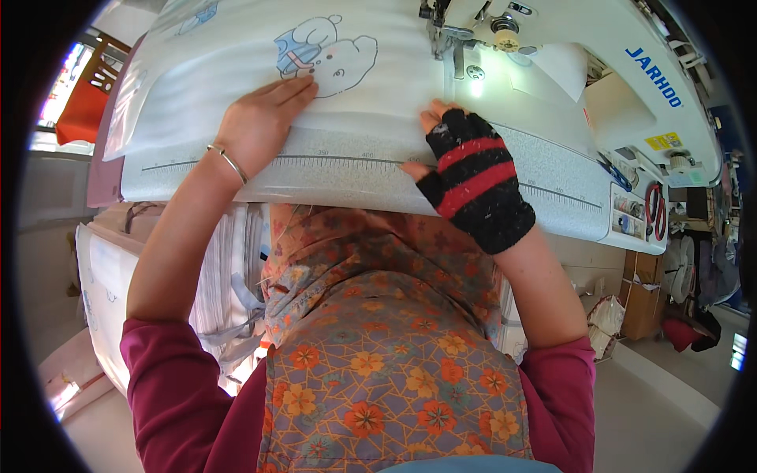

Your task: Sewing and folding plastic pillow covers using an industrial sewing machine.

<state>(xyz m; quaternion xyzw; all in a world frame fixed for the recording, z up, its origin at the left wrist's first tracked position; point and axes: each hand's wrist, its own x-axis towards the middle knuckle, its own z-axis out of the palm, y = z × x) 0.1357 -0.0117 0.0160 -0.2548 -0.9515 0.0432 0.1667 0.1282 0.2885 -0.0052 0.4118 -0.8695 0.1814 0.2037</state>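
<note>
A white cloth (213, 79) printed with a cartoon bear in blue lies across the bed of a white sewing machine (568, 55). My left hand (264, 118) rests flat on it, fingers stretched out over the lower edge of the bear print. My right hand (473, 173), in a black fingerless glove with red stripes, lies at the cloth's right edge with fingers spread and thumb apart. Its fingertips are just short of the presser foot (441, 47). The machine's lamp lights the plate beside the needle.
A printed ruler scale (331, 158) runs along the front of the table. Blue-handled snips (615, 172) and red-handled scissors (656, 211) sit at the right end. Stacked white cloth (217, 268) hangs below on the left. A cardboard box (640, 292) stands at the right.
</note>
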